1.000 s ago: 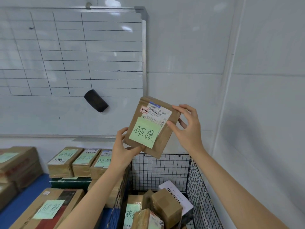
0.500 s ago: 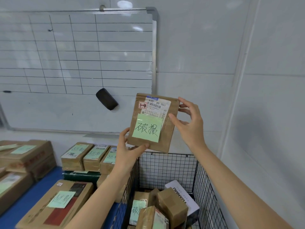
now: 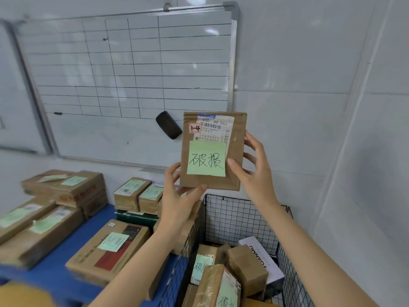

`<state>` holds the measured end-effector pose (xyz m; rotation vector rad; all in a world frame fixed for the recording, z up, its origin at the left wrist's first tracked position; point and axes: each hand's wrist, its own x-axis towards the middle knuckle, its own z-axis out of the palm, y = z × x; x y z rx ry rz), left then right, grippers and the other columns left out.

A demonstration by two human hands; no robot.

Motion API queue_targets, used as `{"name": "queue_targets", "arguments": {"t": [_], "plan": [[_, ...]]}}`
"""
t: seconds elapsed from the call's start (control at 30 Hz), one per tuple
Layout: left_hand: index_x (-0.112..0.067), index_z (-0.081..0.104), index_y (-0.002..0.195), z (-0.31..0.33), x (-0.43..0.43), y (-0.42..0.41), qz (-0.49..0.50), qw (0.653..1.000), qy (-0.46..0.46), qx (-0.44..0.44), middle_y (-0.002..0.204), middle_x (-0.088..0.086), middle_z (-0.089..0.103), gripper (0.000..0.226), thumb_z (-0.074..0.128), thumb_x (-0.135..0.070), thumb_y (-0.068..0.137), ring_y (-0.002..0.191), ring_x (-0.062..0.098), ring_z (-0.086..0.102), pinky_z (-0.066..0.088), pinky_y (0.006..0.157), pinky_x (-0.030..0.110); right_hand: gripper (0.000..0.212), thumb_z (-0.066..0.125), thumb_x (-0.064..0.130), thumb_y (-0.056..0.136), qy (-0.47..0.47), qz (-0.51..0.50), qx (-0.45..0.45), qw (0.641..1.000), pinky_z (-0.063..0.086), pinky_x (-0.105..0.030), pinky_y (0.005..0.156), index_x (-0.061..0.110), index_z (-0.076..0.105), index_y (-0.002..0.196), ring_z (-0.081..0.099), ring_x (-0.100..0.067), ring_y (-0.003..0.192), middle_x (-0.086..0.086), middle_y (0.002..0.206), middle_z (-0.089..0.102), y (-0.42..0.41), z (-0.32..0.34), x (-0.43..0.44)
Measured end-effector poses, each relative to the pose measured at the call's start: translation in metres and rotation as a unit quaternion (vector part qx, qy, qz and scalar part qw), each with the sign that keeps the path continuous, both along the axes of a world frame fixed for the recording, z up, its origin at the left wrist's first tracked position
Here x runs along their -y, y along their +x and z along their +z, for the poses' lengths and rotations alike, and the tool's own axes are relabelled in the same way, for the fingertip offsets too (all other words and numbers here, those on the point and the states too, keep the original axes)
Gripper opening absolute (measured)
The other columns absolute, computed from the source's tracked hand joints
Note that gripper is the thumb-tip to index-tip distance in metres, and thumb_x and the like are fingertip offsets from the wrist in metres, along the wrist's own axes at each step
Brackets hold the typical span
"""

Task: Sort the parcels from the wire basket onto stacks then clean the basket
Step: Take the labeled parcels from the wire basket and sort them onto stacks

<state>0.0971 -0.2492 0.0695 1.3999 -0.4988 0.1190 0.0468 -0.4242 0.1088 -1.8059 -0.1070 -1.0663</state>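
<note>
From the head camera, both hands hold a brown parcel (image 3: pixel 213 151) upright above the wire basket (image 3: pixel 239 216). The left hand (image 3: pixel 179 202) pinches its bottom edge; the right hand (image 3: pixel 256 169) grips its right side, fingers curled round it. More parcels (image 3: pixel 245 265) lie in the basket.

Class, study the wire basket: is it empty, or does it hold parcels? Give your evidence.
Not empty. The wire basket holds several brown parcels and a white box.

A parcel sorting room: labelled parcels (image 3: pixel 106 247), wire basket (image 3: pixel 241 216), gridded whiteboard (image 3: pixel 132 69).
</note>
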Motion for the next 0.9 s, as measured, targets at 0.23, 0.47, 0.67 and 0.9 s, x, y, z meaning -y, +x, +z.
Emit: {"name": "queue_targets", "arguments": {"t": [0.23,0.47,0.67,0.9], "plan": [[-0.051,0.042,0.122,-0.013,-0.044,-0.007,0.068,0.996,0.046,0.018,0.117,-0.023,0.062,0.062,0.080,-0.024,0.081,0.112,0.008,0.062,0.057,0.089,0.033,0.071,0.071,0.023,0.090,0.003,0.067,-0.026,0.997,0.045,-0.028,0.103,0.060,0.028,0.132,0.042,0.003,0.133,0.038,0.139,0.039,0.017,-0.015,-0.045],[-0.052,0.041,0.122,-0.009,-0.110,-0.003,0.147,0.986,0.070,0.043,0.125,-0.017,0.056,0.062,0.081,-0.031,0.081,0.114,-0.001,0.057,0.050,0.098,0.031,0.060,0.070,0.014,0.090,0.020,0.153,-0.036,0.987,0.041,-0.005,0.094,0.030,0.038,0.138,0.041,0.008,0.131,0.016,0.145,0.044,0.044,-0.016,-0.098],[-0.044,0.042,0.129,-0.010,-0.187,0.008,0.215,0.974,0.056,0.032,0.123,-0.019,0.057,0.065,0.081,-0.040,0.077,0.110,0.006,0.062,0.052,0.093,0.034,0.075,0.069,0.027,0.091,-0.038,0.217,-0.088,0.971,0.039,-0.021,0.103,0.045,0.026,0.150,0.038,0.005,0.133,0.020,0.150,0.036,0.072,-0.012,-0.173],[-0.050,0.042,0.126,-0.011,-0.300,0.030,0.275,0.960,0.039,0.028,0.125,-0.020,0.057,0.064,0.082,-0.037,0.077,0.111,0.006,0.063,0.053,0.095,0.035,0.086,0.070,0.026,0.091,-0.075,0.279,-0.115,0.951,0.036,-0.005,0.098,0.042,0.013,0.154,0.036,0.028,0.118,0.028,0.149,0.032,0.110,-0.010,-0.292]]}}
